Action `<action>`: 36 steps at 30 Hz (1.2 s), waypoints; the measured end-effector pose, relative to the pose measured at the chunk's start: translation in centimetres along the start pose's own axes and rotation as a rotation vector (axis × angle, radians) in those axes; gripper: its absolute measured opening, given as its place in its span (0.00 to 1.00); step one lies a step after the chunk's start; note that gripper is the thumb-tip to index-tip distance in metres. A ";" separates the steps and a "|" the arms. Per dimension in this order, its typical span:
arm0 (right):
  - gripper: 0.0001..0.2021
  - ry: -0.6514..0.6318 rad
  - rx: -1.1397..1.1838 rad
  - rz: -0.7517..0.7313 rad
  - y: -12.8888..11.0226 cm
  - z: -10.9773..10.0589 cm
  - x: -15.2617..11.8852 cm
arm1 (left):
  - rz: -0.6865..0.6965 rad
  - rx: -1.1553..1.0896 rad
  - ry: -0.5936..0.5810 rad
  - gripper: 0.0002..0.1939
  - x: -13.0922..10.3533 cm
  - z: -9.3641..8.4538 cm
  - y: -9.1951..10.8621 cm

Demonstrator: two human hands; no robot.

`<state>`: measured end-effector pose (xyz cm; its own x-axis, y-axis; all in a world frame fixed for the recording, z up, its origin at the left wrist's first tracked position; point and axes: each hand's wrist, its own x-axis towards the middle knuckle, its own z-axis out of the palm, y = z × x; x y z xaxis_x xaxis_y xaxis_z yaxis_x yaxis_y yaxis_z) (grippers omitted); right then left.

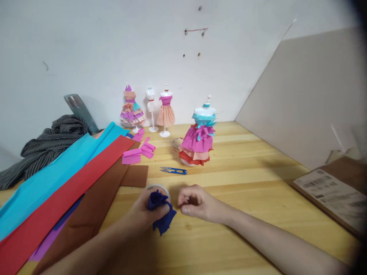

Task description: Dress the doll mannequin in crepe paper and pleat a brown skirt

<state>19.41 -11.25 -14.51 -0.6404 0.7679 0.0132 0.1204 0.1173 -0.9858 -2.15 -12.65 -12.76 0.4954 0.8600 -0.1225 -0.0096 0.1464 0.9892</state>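
Note:
A crumpled, gathered piece of dark blue crepe paper (pixel 164 224) is pinched in my left hand (pixel 147 206), the thumb pressed over it. Just to its right, my right hand (pixel 199 204) has loosely curled fingers, with nothing visible between them and the thumb. Behind my left hand a white ring, perhaps a roll of tape (pixel 168 193), is partly hidden. Blue thread snips (pixel 176 170) lie beyond both hands. Farther back stands a small dress form (pixel 205 110) in a layered turquoise, magenta, peach and red paper dress (pixel 197 139).
Turquoise (pixel 54 170), red (pixel 69 187) and brown crepe sheets (pixel 86 217) cover the left side. Pink pieces (pixel 132 156) lie near them. Three smaller dress forms (pixel 164 114) stand by the wall. A flask (pixel 82 110), striped cloth (pixel 54 139) and labelled cardboard box (pixel 329 191) flank the table.

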 end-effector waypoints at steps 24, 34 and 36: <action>0.16 0.394 -1.198 -0.336 1.5 -1.0 4.6 | 0.059 0.635 0.375 0.12 1.4 -2.7 2.0; 0.10 0.469 -1.141 -0.274 2.3 -1.3 4.8 | 0.102 0.683 0.385 0.13 1.8 -2.6 0.4; 0.09 0.484 -1.077 -0.264 2.4 -1.7 4.3 | 0.108 0.650 0.422 0.14 1.9 -2.7 0.4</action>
<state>18.21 -6.63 -16.55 -0.4177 0.7706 0.4813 0.7465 0.5930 -0.3016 -3.54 -9.66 -12.82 0.1476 0.9853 0.0856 0.5366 -0.1525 0.8299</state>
